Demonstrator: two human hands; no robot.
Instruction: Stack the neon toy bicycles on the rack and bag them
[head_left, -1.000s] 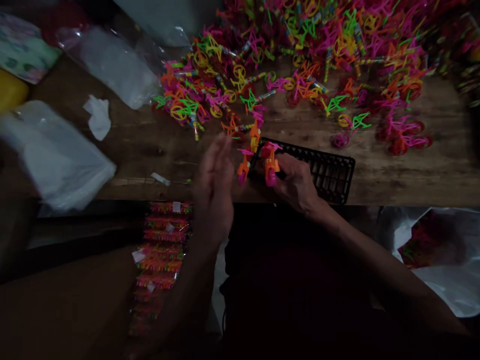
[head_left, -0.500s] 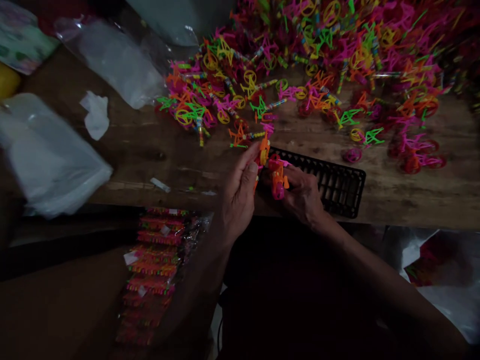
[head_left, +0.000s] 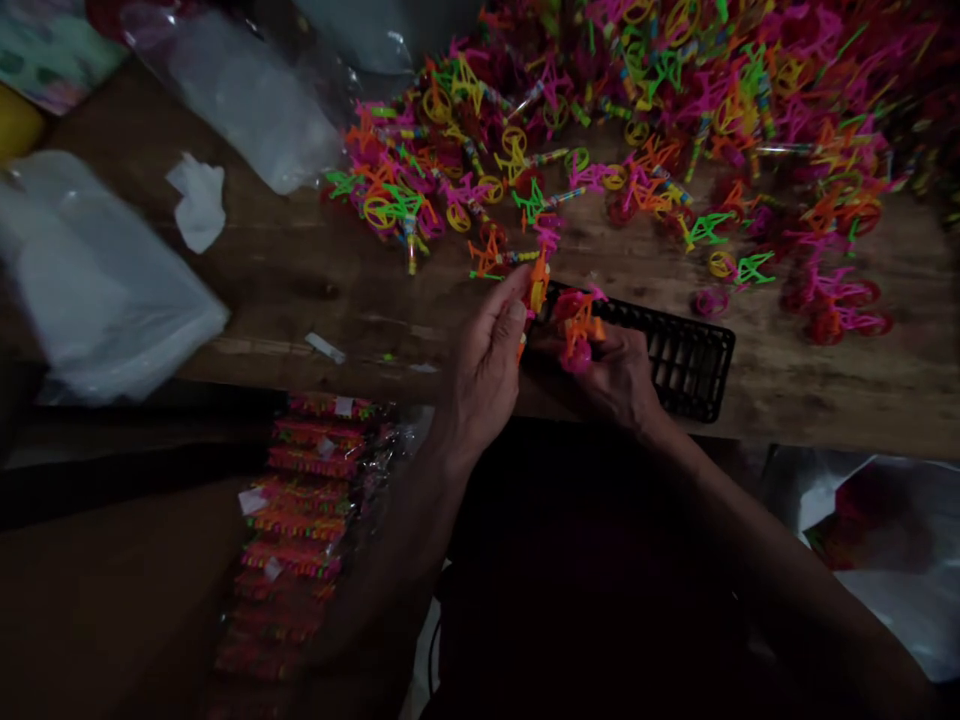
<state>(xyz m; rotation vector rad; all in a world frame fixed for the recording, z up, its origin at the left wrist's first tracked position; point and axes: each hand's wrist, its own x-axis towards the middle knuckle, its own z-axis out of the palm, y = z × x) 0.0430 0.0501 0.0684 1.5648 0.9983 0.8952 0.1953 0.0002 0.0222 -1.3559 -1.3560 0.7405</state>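
Observation:
My left hand (head_left: 487, 370), fingers closed, grips a small orange and yellow plastic toy bicycle (head_left: 538, 285) that sticks up past its thumb. To its right, my right hand (head_left: 619, 375) pinches another toy bicycle (head_left: 580, 325), orange with a pink wheel and some red and pink at its top. A black slotted plastic tray (head_left: 686, 365) lies under and behind both hands on the wooden table. The hands hide part of it, and the dim light hides the finest parts of both toys.
A large heap of bright toy bicycles (head_left: 645, 100) covers the table's far side. Clear plastic bags (head_left: 112, 270) and a crumpled white paper (head_left: 199, 205) lie at left. Packed rows of colourful toys (head_left: 300, 510) stand below the table edge; an open plastic bag (head_left: 892, 540) is at lower right.
My right hand has shifted slightly right and up with its toy bicycle, widening the gap to my left hand. The left hand keeps its grip. The whole view has shifted a little.

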